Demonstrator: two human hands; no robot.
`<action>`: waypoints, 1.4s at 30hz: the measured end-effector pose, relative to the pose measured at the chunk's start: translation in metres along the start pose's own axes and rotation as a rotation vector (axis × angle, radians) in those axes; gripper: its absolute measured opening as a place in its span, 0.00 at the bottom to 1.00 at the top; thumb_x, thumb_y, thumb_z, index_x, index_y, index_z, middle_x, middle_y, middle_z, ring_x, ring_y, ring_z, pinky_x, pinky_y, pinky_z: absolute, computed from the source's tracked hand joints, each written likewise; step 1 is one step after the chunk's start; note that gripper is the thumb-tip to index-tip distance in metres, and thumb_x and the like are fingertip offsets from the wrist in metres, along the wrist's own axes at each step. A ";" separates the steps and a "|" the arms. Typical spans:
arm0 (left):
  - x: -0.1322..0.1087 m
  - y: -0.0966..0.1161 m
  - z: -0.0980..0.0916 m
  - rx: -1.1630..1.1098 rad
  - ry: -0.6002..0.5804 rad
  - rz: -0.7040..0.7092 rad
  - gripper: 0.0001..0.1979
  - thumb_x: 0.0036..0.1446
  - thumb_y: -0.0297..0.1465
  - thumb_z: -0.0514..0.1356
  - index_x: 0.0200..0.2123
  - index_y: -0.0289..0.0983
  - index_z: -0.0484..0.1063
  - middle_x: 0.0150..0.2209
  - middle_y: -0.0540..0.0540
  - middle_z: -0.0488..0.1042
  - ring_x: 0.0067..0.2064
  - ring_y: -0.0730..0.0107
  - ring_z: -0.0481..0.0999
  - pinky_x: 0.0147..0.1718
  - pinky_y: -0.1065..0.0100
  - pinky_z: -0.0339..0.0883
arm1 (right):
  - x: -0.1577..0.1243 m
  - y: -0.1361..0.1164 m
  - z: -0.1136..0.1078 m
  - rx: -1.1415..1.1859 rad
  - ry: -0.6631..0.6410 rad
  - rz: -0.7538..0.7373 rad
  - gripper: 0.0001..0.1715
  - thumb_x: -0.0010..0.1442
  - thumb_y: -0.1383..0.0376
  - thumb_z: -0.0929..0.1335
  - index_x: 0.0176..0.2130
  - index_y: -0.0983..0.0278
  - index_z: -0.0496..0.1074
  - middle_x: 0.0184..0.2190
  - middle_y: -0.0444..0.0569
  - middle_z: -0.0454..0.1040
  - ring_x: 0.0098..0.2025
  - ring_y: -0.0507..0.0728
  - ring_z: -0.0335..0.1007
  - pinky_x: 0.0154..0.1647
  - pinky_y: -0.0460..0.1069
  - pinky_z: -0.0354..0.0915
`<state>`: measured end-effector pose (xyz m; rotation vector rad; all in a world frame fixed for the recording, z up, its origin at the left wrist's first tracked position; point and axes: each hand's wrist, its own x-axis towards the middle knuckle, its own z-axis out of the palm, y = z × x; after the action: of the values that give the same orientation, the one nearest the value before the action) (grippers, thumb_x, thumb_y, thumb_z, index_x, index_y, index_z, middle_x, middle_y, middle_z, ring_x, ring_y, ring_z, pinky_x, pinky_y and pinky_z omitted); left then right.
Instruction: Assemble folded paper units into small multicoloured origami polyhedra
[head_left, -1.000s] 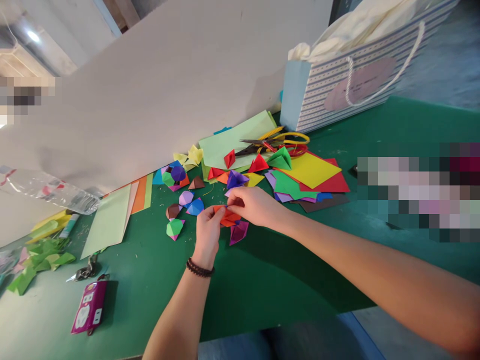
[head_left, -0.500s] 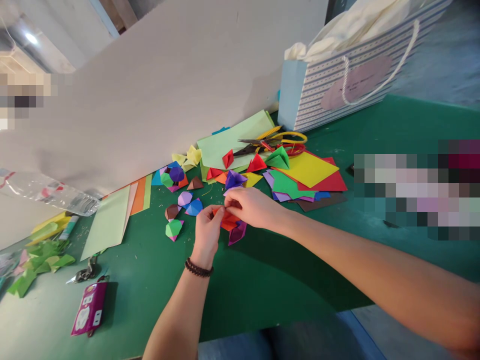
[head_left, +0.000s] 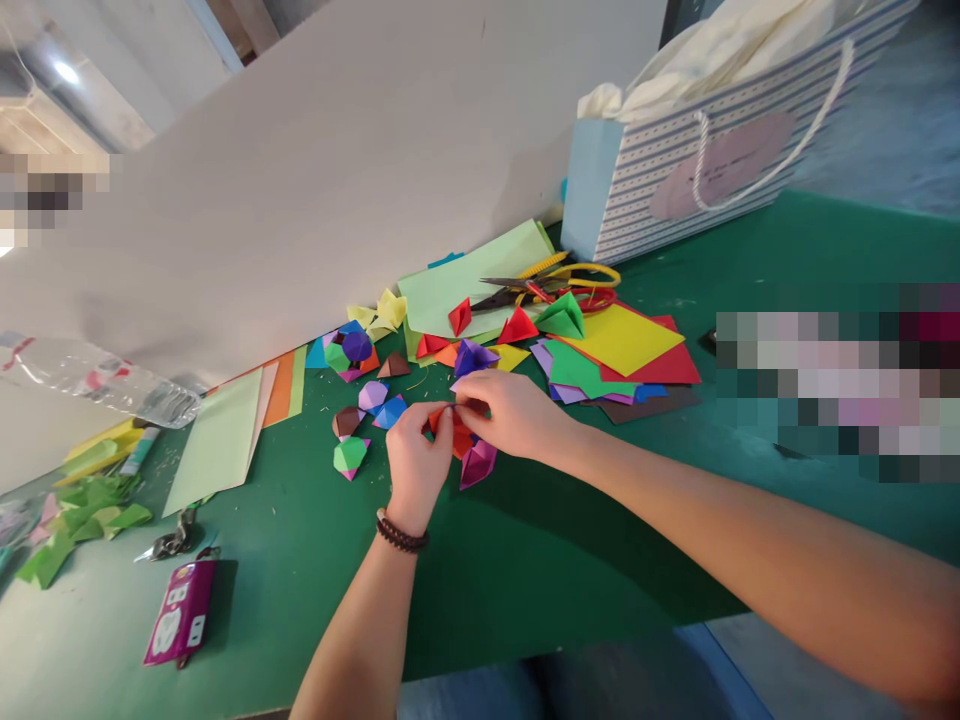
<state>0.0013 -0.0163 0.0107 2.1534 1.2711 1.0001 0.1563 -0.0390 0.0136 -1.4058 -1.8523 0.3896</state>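
My left hand [head_left: 420,455] and my right hand [head_left: 514,412] meet over the green table, fingertips pinched together. Between them is an orange-red folded paper piece [head_left: 460,440], partly covered by my fingers and thumbs. A magenta folded paper piece [head_left: 478,464] shows just below it; whether the two are joined I cannot tell. Behind my right hand sits a purple folded paper piece [head_left: 474,357]. Left of my left hand lie a blue folded piece [head_left: 390,412], a lilac one [head_left: 373,397], a brown one [head_left: 346,422] and a green one [head_left: 350,456].
Scissors [head_left: 592,275] rest on pale green paper [head_left: 435,295] at the back. Coloured sheets [head_left: 637,340] are stacked to the right, before a striped paper bag [head_left: 675,180]. On the left are a plastic bottle [head_left: 120,380], pale green sheets [head_left: 217,430] and a magenta packet [head_left: 180,612].
My hands have drawn closer together at the fingertips, and my left thumb has turned more upright over the orange-red paper. The view has shifted slightly; the table items look unmoved.
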 end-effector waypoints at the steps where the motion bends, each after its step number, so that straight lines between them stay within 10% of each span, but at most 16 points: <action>1: 0.000 -0.001 -0.001 0.016 -0.001 0.016 0.07 0.57 0.29 0.57 0.34 0.37 0.77 0.33 0.45 0.78 0.34 0.69 0.75 0.34 0.69 0.67 | 0.000 0.001 0.001 -0.003 0.005 -0.006 0.11 0.56 0.73 0.63 0.24 0.62 0.62 0.25 0.45 0.66 0.29 0.53 0.61 0.29 0.47 0.55; 17: -0.008 0.003 0.004 0.294 0.137 0.348 0.11 0.60 0.25 0.54 0.36 0.37 0.77 0.37 0.43 0.80 0.39 0.65 0.78 0.40 0.65 0.72 | -0.003 -0.007 0.003 -0.075 0.042 0.057 0.09 0.58 0.70 0.63 0.26 0.64 0.68 0.27 0.49 0.73 0.30 0.54 0.67 0.31 0.48 0.57; 42: -0.011 -0.002 0.019 0.498 0.006 0.340 0.16 0.59 0.22 0.52 0.48 0.33 0.74 0.47 0.36 0.77 0.46 0.56 0.79 0.45 0.58 0.74 | -0.002 -0.005 0.002 -0.051 -0.008 0.135 0.12 0.57 0.72 0.63 0.24 0.64 0.71 0.25 0.48 0.74 0.28 0.53 0.66 0.27 0.47 0.55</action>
<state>0.0107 -0.0253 -0.0067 2.8225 1.2844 0.8795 0.1515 -0.0423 0.0144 -1.5714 -1.7905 0.4190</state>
